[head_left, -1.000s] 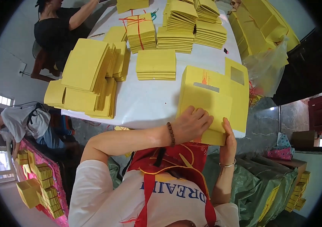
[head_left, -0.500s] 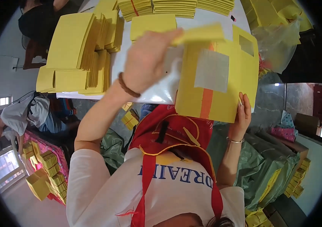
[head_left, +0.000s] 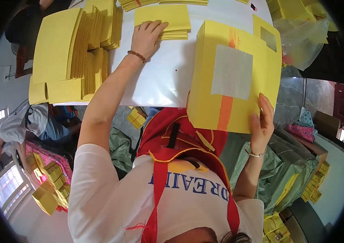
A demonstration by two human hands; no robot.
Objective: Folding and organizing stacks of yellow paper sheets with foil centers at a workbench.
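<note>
My left hand [head_left: 148, 38] lies with fingers stretched out on the near left edge of a small yellow paper stack [head_left: 168, 17] on the table. Closer to me on the right stands a tall yellow paper stack [head_left: 204, 93], its layered left side showing. A grey-white rectangle [head_left: 233, 72] and an orange stripe [head_left: 225, 109] mark its top. At that stack's near right corner is my right hand [head_left: 264, 121], thumb over the edge and fingers along the side. Another yellow piece with a grey patch [head_left: 268, 39] sits just behind it.
Thick yellow paper stacks [head_left: 54, 48] crowd the table's left side, and more line the far edge. A clear plastic bag [head_left: 307, 44] hangs at the right. Green sheeting [head_left: 285, 166] covers bulky things beside me. Another person [head_left: 30, 123] is at the left near yellow bundles [head_left: 54, 174].
My left hand has moved away from the tall stack to the small stack, and the blurred yellow sheet by its fingers no longer shows. My right hand stays at the tall stack's corner.
</note>
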